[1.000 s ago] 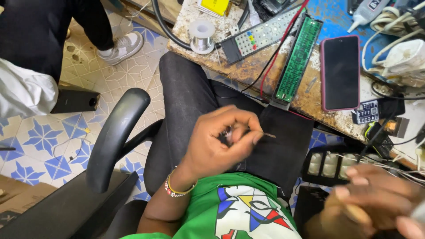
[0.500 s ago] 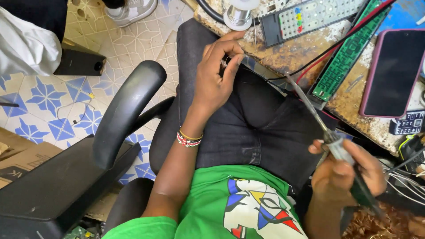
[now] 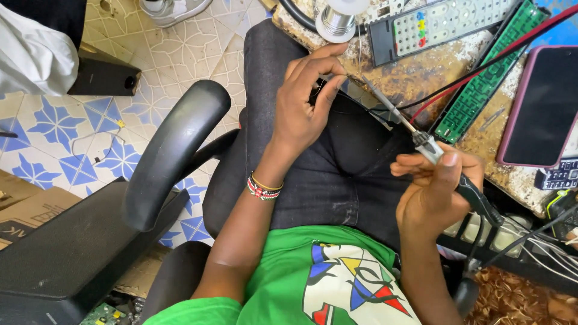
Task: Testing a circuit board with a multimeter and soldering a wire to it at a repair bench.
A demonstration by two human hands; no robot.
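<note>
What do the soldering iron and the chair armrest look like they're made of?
Soldering iron, held in the right hand: bare metal shaft with a dull grey sheen, and a black handle, likely plastic or rubber. Chair armrest: smooth black moulded plastic or firm foam, with a soft sheen.

dark phone screen [image 3: 545, 108] — pink-edged, bench right

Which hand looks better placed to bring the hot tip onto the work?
Probably the right hand: it grips the soldering iron, tip aimed at the left hand, which pinches a thin wire.
</note>
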